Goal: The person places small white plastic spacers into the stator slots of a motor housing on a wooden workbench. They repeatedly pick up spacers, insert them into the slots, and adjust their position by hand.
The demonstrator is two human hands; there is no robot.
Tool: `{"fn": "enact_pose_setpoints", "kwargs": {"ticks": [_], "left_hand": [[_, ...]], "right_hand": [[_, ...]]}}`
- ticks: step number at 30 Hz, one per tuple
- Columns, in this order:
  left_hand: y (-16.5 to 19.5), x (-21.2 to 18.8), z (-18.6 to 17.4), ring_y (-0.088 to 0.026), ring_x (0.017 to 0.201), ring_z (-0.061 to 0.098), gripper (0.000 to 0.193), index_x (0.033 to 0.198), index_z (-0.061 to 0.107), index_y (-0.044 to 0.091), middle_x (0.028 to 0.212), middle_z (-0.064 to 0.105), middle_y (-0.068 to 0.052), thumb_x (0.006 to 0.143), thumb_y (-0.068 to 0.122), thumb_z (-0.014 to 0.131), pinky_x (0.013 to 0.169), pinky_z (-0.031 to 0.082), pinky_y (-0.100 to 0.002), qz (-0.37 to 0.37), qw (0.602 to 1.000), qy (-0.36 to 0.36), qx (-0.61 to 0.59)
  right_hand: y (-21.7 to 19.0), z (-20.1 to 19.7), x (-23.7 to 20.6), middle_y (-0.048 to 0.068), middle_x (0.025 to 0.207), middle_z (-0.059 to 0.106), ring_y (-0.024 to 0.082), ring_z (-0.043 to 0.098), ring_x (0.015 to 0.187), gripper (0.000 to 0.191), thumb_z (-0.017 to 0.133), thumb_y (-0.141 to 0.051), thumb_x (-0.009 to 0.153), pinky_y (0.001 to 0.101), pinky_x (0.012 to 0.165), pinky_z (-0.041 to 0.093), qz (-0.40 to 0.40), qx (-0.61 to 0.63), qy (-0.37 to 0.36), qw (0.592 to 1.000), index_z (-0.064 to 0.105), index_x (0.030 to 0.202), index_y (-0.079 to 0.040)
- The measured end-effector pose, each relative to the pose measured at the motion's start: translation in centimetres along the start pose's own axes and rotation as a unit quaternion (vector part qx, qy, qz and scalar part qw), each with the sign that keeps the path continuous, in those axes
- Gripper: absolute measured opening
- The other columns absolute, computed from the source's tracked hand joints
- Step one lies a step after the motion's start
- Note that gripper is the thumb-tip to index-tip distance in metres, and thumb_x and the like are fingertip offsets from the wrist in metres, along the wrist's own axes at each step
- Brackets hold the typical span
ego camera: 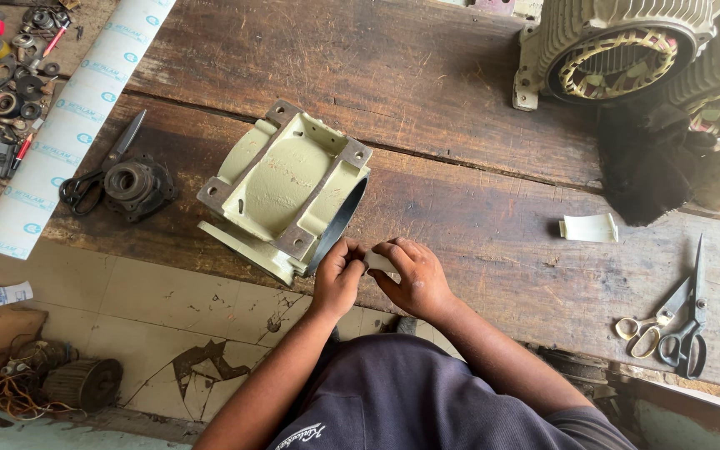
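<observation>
Both hands meet at the near edge of the wooden bench (477, 217). My left hand (337, 279) and my right hand (410, 277) pinch a small strip of white insulating paper (377, 262) between their fingertips. Just left of them lies a cream motor housing (285, 187) on its side, its feet up and its dark round bore facing the hands. The left hand's fingers are close to the bore's rim.
A folded white paper piece (589, 227) lies to the right. Two pairs of scissors (677, 321) rest at the right front edge. A motor stator with copper windings (614, 54) stands far right, a black cloth (643, 162) below it. A paper roll (77, 117), dark bearing cap (135, 185) and small parts lie left.
</observation>
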State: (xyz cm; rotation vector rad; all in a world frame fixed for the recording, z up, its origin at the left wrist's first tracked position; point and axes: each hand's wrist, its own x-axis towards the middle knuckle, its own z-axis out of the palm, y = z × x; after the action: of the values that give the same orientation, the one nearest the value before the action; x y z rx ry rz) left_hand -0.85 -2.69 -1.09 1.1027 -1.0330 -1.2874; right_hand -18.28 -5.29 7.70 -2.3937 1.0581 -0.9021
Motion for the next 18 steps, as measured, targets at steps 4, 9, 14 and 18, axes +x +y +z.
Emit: {"fn": "enact_pose_setpoints", "kwargs": {"ticks": [4,9,14,18], "left_hand": [[0.6,0.0,-0.2,-0.007,0.075,0.055,0.010,0.100,0.058,0.004,0.084,0.060,0.000,0.093,-0.002,0.055,0.068,0.048,-0.025,0.009,0.999,0.001,0.041],[1.3,0.1,-0.5,-0.006,0.075,0.060,0.008,0.102,0.057,0.004,0.084,0.062,0.000,0.096,-0.002,0.057,0.069,0.053,-0.024,0.013,1.000,-0.009,0.020],[1.6,0.0,-1.0,-0.006,0.075,0.059,0.008,0.103,0.057,0.004,0.084,0.062,-0.001,0.097,-0.002,0.056,0.068,0.053,-0.024,0.021,0.999,-0.024,0.029],[1.8,-0.1,-1.3,-0.005,0.073,0.059,0.010,0.104,0.059,0.005,0.084,0.062,-0.001,0.097,-0.001,0.057,0.067,0.052,-0.024,0.015,0.998,-0.031,0.056]], "right_hand": [[-0.3,0.1,0.1,0.011,0.105,0.069,0.033,0.071,0.094,0.041,0.081,-0.013,0.079,0.0434,0.076,0.056,0.006,-0.005,-0.007,1.000,0.064,0.115,-0.005],[-0.7,0.4,0.2,0.012,0.104,0.069,0.033,0.071,0.092,0.042,0.081,-0.013,0.079,0.0433,0.075,0.057,0.013,0.010,-0.013,1.000,0.063,0.115,-0.005],[-1.2,0.8,0.1,0.012,0.103,0.069,0.034,0.071,0.091,0.041,0.081,-0.013,0.080,0.0429,0.074,0.058,0.019,0.018,-0.013,1.000,0.064,0.115,-0.005],[-1.7,0.9,0.0,0.012,0.103,0.070,0.033,0.072,0.091,0.040,0.081,-0.013,0.080,0.0420,0.073,0.059,0.030,0.025,-0.011,0.999,0.063,0.115,-0.005]]}}
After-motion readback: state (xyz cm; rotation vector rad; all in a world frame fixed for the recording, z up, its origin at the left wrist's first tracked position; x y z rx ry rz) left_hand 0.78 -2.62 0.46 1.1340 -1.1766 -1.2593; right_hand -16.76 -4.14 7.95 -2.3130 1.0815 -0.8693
